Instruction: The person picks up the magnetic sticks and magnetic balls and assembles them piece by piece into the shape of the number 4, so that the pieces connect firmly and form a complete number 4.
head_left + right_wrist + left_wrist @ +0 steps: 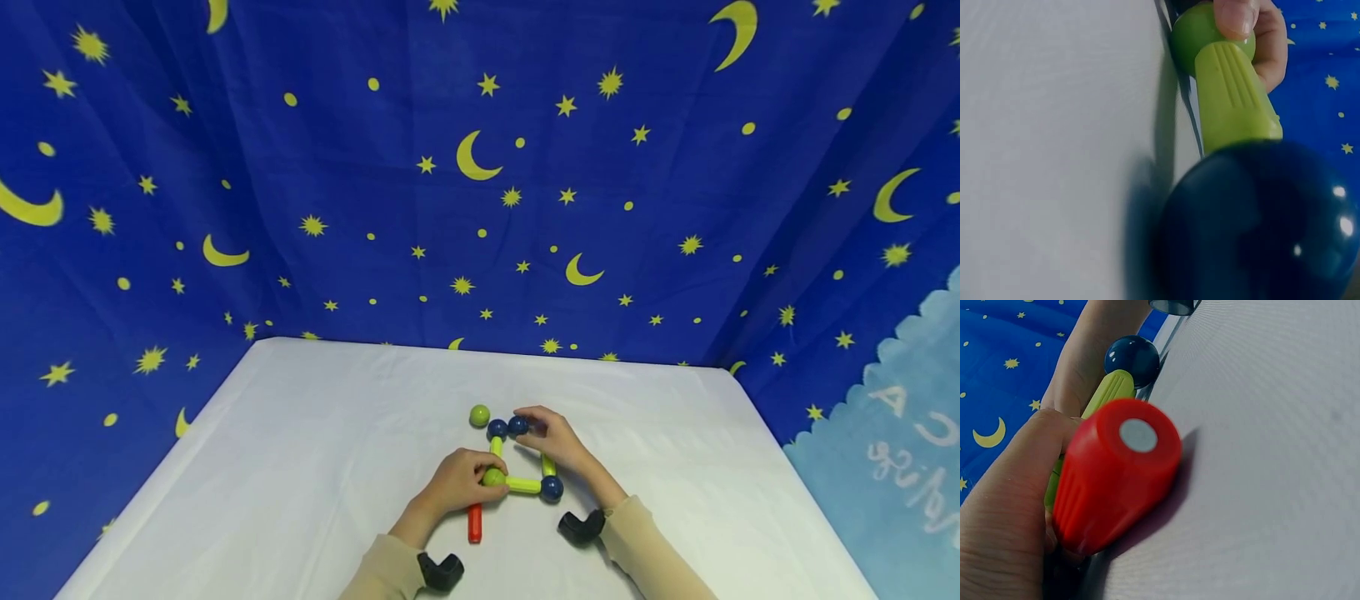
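Nearest the wearer, beige sleeves (388, 570) and black wrist devices (441, 572) frame the work, with a red rod (475, 525) lying on the white table (337, 425) between them; its upper end runs to the left hand (459, 480), so whether it is joined to anything cannot be told. That hand curls its thumb and fingers narrowly round a green ball (494, 477), which sits at the near-left corner of a partly joined frame. From this ball a near rod (523, 485), yellow-green, reaches a corner ball (551, 488), blue; both ends of that side look connected. Two more yellow-green rods, the left rod (497, 447) and the right rod (549, 465), lead away as sides, the latter partly covered. Farther on, the right hand (557, 437) pinches a dark blue ball (518, 425) just beside the far-left ball (497, 429), also blue; whether the two touch is unclear. No rod shows between them, so the far side appears unfinished, with three sides laid out. Beyond sits a loose ball (480, 415), green, apart from any rod, and behind everything hangs a starry blue curtain (405, 208).
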Available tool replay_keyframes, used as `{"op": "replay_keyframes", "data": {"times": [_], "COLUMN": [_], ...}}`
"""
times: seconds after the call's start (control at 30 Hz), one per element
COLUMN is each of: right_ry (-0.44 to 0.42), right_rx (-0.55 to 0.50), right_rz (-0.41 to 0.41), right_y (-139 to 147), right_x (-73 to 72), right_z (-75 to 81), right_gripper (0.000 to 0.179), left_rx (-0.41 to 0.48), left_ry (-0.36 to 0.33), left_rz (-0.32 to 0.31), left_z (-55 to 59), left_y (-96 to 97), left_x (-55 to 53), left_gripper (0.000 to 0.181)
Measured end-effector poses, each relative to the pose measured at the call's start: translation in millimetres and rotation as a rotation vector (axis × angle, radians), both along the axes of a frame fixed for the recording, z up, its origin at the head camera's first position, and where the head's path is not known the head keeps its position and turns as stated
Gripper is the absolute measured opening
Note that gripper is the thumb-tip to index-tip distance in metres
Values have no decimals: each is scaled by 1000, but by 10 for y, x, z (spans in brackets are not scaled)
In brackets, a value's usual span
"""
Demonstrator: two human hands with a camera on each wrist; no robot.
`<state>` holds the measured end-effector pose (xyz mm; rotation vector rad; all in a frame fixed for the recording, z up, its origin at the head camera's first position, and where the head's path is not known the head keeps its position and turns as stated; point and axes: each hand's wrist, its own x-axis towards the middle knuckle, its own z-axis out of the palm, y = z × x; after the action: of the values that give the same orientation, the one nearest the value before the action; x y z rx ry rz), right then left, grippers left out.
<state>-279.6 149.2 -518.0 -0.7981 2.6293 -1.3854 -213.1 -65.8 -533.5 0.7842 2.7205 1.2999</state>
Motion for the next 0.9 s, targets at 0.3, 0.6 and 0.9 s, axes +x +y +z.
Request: {"op": "replay_keyframes", "data": {"times": [0.3,0.6,0.9], "right_ry": [-76,-56,-106], "right_rx": [-5,-43,-113], "right_rz": [-98,-146,-272], "right_y": [-40,-2,120], "right_x": [20,42,99], "right_z": [-23,-55,-31], "right_gripper": [35,39,39], "left_rx": [1,4,-8], "left_ry": [11,6,1], "left_rz": [2,-1,6], "left_z": [-27,-19,-18], "left_y": [-1,9,1], "left_x": [-6,-2,-8], "left_gripper": [18,18,19]}}
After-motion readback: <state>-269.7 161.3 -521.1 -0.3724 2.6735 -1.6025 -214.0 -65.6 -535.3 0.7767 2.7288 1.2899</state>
